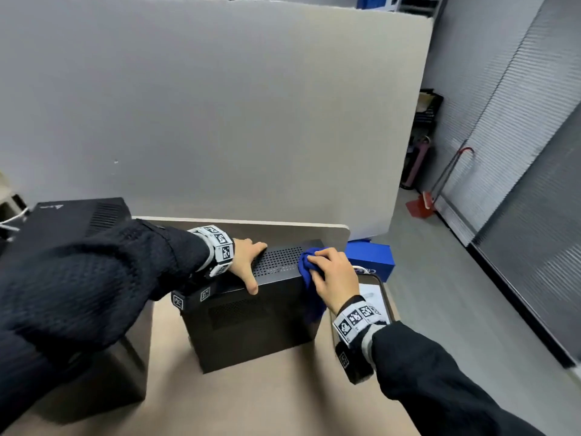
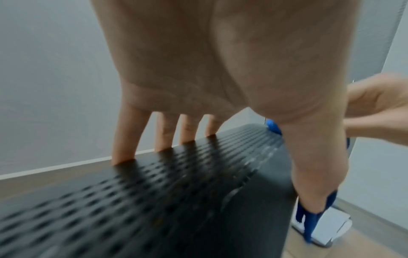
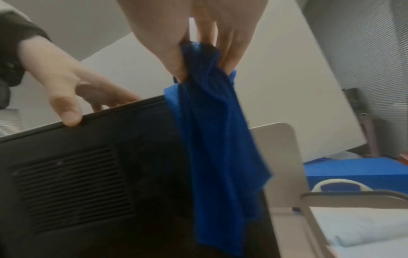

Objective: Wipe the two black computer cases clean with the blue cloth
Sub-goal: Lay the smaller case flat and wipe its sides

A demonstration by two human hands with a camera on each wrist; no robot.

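A small black computer case (image 1: 251, 322) stands in the middle of the tan table (image 1: 267, 391). Its top is perforated (image 2: 154, 200) and its near side has a vent (image 3: 70, 188). My left hand (image 1: 251, 265) rests on the top with straight fingers (image 2: 165, 132) reaching the far edge and the thumb (image 3: 68, 111) on the near edge. My right hand (image 1: 330, 278) grips the bunched blue cloth (image 1: 309, 269) at the right end of the top. The cloth (image 3: 212, 139) hangs down the case's right side. A larger black case (image 1: 78, 221) stands at the left, mostly hidden by my left sleeve.
A tall grey partition (image 1: 220, 105) stands behind the table, with a low panel (image 1: 251, 225) just behind the small case. At the table's right edge sits a tray (image 1: 388, 306) holding white material. A blue box (image 1: 374, 259) and a red dustpan (image 1: 419, 207) lie on the floor.
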